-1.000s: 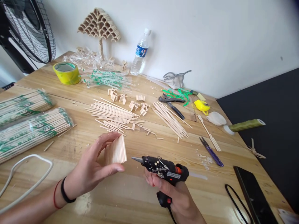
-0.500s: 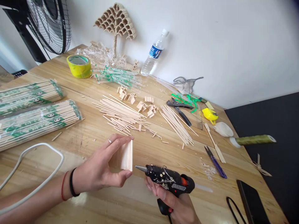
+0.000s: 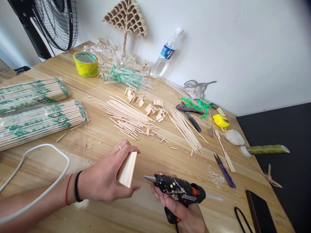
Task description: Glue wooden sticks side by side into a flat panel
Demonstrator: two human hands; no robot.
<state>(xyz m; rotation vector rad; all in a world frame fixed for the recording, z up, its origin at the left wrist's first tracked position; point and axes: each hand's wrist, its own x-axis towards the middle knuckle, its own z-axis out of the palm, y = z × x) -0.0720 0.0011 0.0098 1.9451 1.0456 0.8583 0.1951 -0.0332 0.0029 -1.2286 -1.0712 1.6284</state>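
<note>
My left hand [image 3: 107,178] grips a small panel of wooden sticks [image 3: 128,170] laid side by side, with fingers along its top and the thumb near its lower end. My right hand [image 3: 179,210] is wrapped round the handle of a black glue gun [image 3: 175,187] spotted with dried glue. Its metal nozzle points left toward the panel, a short gap away. Beyond the hands lie a loose pile of thin wooden sticks [image 3: 128,113] and several small stick pieces [image 3: 150,110]. A second bundle of sticks [image 3: 186,131] lies to the right.
Packed sticks [image 3: 43,121] and a white cable [image 3: 48,145] lie at left. Yellow tape [image 3: 85,66], plastic wrappers [image 3: 126,76] and a bottle [image 3: 165,55] stand toward the wall. Pliers [image 3: 190,116], purple scissors [image 3: 225,173] and a black phone-like slab [image 3: 261,212] lie at right.
The panel in my left hand has tilted, its lower end swinging left and down, and the thumb has loosened from its edge. The glue gun stays in my right hand; the view has shifted slightly.
</note>
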